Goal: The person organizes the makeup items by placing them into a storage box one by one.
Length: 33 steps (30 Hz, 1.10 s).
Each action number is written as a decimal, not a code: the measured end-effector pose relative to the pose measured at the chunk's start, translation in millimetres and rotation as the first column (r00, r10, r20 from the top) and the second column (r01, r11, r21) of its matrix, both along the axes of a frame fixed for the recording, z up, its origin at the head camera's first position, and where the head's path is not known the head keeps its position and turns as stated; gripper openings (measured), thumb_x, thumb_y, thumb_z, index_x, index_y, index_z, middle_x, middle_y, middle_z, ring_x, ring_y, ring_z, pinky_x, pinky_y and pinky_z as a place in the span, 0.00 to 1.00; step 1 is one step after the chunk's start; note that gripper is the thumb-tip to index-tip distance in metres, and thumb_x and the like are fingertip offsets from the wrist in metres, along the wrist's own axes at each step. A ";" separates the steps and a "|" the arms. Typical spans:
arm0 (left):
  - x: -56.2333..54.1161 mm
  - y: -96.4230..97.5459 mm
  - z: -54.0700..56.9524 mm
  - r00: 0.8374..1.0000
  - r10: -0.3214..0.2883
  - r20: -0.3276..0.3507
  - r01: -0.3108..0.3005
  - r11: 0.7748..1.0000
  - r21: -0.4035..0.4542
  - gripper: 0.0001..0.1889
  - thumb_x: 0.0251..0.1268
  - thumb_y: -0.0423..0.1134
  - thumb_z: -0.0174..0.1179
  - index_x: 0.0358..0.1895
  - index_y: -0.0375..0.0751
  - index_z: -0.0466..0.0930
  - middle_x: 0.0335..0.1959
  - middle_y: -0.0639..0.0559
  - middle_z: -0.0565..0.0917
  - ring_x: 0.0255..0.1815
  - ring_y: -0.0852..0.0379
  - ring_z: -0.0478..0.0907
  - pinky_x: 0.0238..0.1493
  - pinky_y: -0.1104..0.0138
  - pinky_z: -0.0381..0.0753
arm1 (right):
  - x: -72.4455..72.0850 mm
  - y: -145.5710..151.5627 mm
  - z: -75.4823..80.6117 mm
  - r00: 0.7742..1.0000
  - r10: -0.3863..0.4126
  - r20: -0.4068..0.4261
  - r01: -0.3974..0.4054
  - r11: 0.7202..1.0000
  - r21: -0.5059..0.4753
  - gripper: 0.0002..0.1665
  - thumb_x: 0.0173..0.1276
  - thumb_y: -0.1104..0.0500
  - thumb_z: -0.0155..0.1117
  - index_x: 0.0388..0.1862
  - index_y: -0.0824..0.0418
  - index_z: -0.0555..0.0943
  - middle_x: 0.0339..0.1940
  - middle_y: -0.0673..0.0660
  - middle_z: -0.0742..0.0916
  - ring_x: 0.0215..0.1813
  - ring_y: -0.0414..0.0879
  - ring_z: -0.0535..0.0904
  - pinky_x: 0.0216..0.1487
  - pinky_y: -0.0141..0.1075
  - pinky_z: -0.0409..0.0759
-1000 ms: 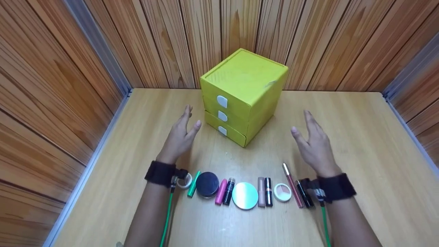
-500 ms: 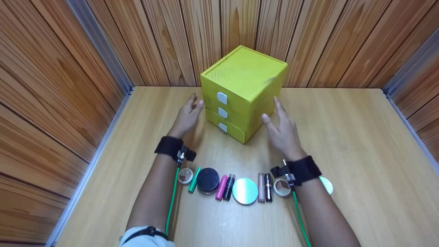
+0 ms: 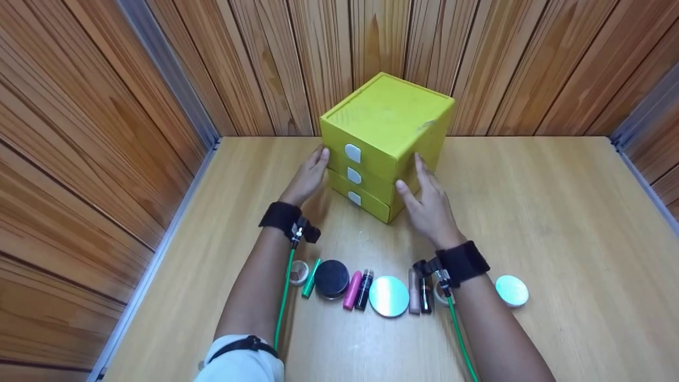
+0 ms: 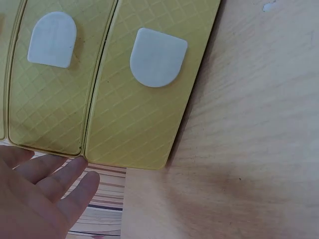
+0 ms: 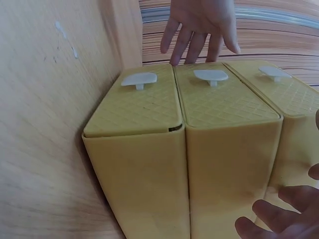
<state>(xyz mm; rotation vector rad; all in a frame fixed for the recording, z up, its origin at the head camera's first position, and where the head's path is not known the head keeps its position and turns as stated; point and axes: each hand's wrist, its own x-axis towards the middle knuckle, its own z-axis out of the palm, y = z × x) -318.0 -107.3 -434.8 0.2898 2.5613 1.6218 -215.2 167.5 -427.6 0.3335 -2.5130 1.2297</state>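
Note:
A yellow drawer box (image 3: 390, 114) with three stacked drawers stands at the back of the table, one corner toward me. Each drawer front carries a white tab handle (image 4: 158, 57). My left hand (image 3: 312, 175) lies against the box's left front edge, fingers extended, fingertips right at the side in the left wrist view. On the other side my right hand (image 3: 428, 204) is held with straight fingers along the right face, thumb near the front corner. Both hands flank the box and grip nothing. All three drawers look pushed in.
Makeup lies in a row nearer me: a dark round jar (image 3: 331, 279), a pink tube (image 3: 353, 290), a shiny round compact (image 3: 389, 296), a green tube (image 3: 311, 278). Another round compact (image 3: 512, 291) sits right of my forearm. Wood-panelled walls (image 3: 297, 63) enclose the table.
Both hands have moved forward and inward, from apart at either side up to the box's two sides. The right forearm now covers some of the makeup at the row's right end.

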 end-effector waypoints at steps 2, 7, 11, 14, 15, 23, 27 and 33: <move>0.0 1.1 -0.3 1.000 0.003 0.003 -0.003 1.000 0.011 0.43 0.71 0.70 0.32 0.78 0.44 0.45 0.78 0.49 0.50 0.77 0.55 0.44 0.74 0.64 0.44 | -0.5 -1.2 -1.2 1.000 0.002 0.008 -0.002 1.000 0.012 0.43 0.75 0.37 0.47 0.80 0.49 0.45 0.78 0.56 0.54 0.76 0.55 0.50 0.74 0.50 0.47; 3.2 1.5 -0.5 1.000 0.000 0.022 -0.001 0.998 0.064 0.43 0.71 0.69 0.34 0.78 0.42 0.45 0.78 0.48 0.50 0.76 0.53 0.48 0.72 0.62 0.54 | -0.7 -4.1 -2.1 1.000 0.021 0.022 -0.022 0.999 0.028 0.43 0.75 0.37 0.45 0.80 0.49 0.42 0.79 0.52 0.50 0.77 0.54 0.47 0.75 0.47 0.44; 7.9 4.6 1.7 1.000 0.003 0.013 -0.004 0.999 0.052 0.44 0.70 0.70 0.34 0.78 0.40 0.46 0.78 0.47 0.50 0.76 0.53 0.48 0.72 0.63 0.53 | 2.1 -3.4 -1.0 0.999 0.023 0.037 -0.024 0.999 0.036 0.45 0.75 0.36 0.45 0.79 0.50 0.39 0.79 0.55 0.48 0.77 0.55 0.45 0.75 0.48 0.44; 13.4 7.4 3.9 1.000 0.002 -0.005 -0.001 1.000 0.030 0.44 0.71 0.69 0.34 0.77 0.39 0.47 0.78 0.46 0.51 0.77 0.53 0.46 0.73 0.64 0.47 | 5.0 -1.3 0.6 0.998 0.017 0.054 -0.019 0.999 0.040 0.47 0.75 0.35 0.46 0.79 0.51 0.37 0.79 0.56 0.46 0.77 0.58 0.44 0.74 0.53 0.44; 15.6 8.3 4.5 1.000 -0.002 -0.007 0.003 0.999 0.034 0.44 0.71 0.69 0.35 0.77 0.38 0.46 0.78 0.45 0.51 0.77 0.53 0.46 0.73 0.64 0.46 | 6.0 -0.6 1.2 0.998 0.015 0.061 -0.018 0.999 0.041 0.47 0.75 0.35 0.46 0.79 0.51 0.36 0.79 0.55 0.45 0.77 0.59 0.44 0.73 0.55 0.44; 38.4 17.7 9.8 0.999 0.008 0.047 -0.010 0.999 0.040 0.44 0.71 0.68 0.37 0.78 0.39 0.44 0.77 0.44 0.51 0.76 0.52 0.48 0.73 0.62 0.48 | 10.3 9.2 3.8 0.996 0.014 0.088 -0.018 0.999 0.045 0.48 0.75 0.35 0.45 0.79 0.52 0.35 0.79 0.57 0.45 0.77 0.57 0.44 0.74 0.52 0.45; 52.5 22.9 12.3 0.998 0.013 0.062 -0.013 1.000 0.008 0.44 0.72 0.68 0.37 0.78 0.40 0.43 0.77 0.45 0.50 0.76 0.52 0.48 0.73 0.61 0.48 | 12.0 15.9 4.8 0.996 0.014 0.093 -0.017 0.999 0.033 0.48 0.75 0.36 0.45 0.79 0.52 0.33 0.79 0.57 0.45 0.77 0.56 0.44 0.74 0.51 0.45; 76.7 31.6 13.4 0.999 0.013 0.038 -0.012 0.999 -0.032 0.42 0.74 0.65 0.36 0.77 0.36 0.44 0.77 0.42 0.50 0.76 0.49 0.50 0.73 0.61 0.48 | 16.5 26.1 3.8 0.997 0.040 0.067 -0.036 0.997 -0.065 0.45 0.77 0.39 0.46 0.79 0.48 0.34 0.79 0.53 0.47 0.77 0.53 0.48 0.72 0.51 0.56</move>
